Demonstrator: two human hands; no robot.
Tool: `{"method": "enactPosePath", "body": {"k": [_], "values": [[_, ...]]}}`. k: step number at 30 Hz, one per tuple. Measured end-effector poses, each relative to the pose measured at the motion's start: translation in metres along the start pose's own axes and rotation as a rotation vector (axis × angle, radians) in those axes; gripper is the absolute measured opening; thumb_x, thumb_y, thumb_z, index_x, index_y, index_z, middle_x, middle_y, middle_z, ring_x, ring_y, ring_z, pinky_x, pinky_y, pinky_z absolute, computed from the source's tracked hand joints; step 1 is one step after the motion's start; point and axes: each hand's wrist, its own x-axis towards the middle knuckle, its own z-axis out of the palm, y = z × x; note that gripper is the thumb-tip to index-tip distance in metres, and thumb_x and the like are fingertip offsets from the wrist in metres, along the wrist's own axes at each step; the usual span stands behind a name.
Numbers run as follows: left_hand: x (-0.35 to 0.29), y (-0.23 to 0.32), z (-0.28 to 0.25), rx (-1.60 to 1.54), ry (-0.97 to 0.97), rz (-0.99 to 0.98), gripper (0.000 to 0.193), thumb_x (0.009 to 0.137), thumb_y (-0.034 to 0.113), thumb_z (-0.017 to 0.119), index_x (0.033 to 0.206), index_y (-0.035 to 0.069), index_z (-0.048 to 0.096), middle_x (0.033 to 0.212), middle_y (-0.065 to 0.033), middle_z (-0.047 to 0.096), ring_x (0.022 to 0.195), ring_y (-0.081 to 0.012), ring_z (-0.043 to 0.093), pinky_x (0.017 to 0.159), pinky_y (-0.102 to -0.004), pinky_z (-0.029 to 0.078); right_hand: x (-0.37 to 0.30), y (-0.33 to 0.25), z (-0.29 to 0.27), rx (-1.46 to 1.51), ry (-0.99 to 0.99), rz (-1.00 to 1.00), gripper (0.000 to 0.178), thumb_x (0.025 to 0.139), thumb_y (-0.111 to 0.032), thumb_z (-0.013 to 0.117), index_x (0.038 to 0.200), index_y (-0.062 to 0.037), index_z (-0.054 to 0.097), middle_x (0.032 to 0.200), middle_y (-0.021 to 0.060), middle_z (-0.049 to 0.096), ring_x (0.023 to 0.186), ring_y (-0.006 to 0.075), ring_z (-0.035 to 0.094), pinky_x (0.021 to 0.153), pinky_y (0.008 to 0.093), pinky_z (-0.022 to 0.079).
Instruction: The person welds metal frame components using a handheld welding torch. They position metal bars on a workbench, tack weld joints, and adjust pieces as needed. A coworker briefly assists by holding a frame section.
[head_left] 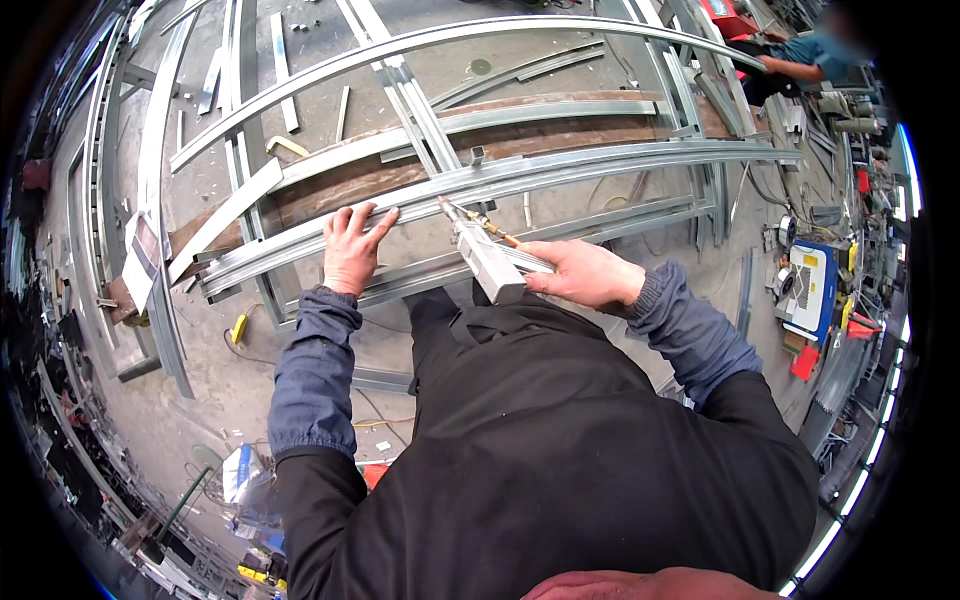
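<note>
My left hand lies on a long galvanised steel rail, its fingers apart over the near edge and gripping nothing. In front of my body, my right hand is closed at the handle end of a grey, boxy hand tool. This tool has a narrow pointed tip directed at the rail and a brass-coloured fitting along its side. My palm hides part of the grip. The tip is close to the rail; whether it touches I cannot tell.
Steel channels cross the frame, with a rusty beam beneath. At upper right a co-worker's hand touches the end of a long rail. A yellow-handled tool lies on the floor at left; a blue-and-white case stands at right.
</note>
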Motion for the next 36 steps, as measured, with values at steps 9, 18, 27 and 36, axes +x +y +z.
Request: {"method": "enactPosePath", "body": {"k": [9,18,27,36], "values": [[0.011,0.012,-0.005,0.037,-0.054,-0.042,0.068,0.091,0.006,0.073,0.156,0.025,0.064,0.138,-0.0085,0.063,0.132,-0.0339,0.057,0.114,-0.0550,0.044,-0.019,-0.004,-0.005,-0.005,0.048,-0.037,0.068,0.110,-0.050,0.069,0.165,-0.0130,0.055,0.143,0.0215,0.074,0.130,0.0408,0.071,0.111,0.0428,0.055],[0.070,0.072,0.021,-0.300,-0.036,-0.102,0.061,0.091,0.027,0.084,0.148,0.012,0.068,0.135,-0.0088,0.067,0.128,-0.0326,0.058,0.109,-0.0482,0.045,-0.059,0.005,-0.054,0.193,0.004,0.141,0.066,0.108,-0.031,0.069,0.168,-0.0107,0.051,0.147,0.0153,0.073,0.133,0.0251,0.069,0.115,0.0368,0.051],[0.062,0.072,0.042,-0.283,0.034,0.007,0.052,0.092,0.022,0.082,0.143,0.027,0.073,0.144,-0.0101,0.063,0.132,-0.0362,0.056,0.111,-0.0519,0.046,-0.061,0.042,-0.051,0.130,0.001,0.176,0.070,0.109,-0.041,0.071,0.171,-0.0169,0.049,0.146,0.0186,0.073,0.131,0.0291,0.072,0.112,0.0374,0.053],[0.073,0.084,0.045,-0.243,0.032,-0.086,0.059,0.098,0.024,0.078,0.155,0.019,0.065,0.141,-0.0073,0.066,0.129,-0.0335,0.059,0.113,-0.0489,0.043,-0.077,0.062,-0.051,0.119,0.076,0.018,0.073,0.108,-0.046,0.067,0.171,-0.0145,0.047,0.142,0.0205,0.074,0.117,0.0369,0.074,0.101,0.0431,0.056]]}}
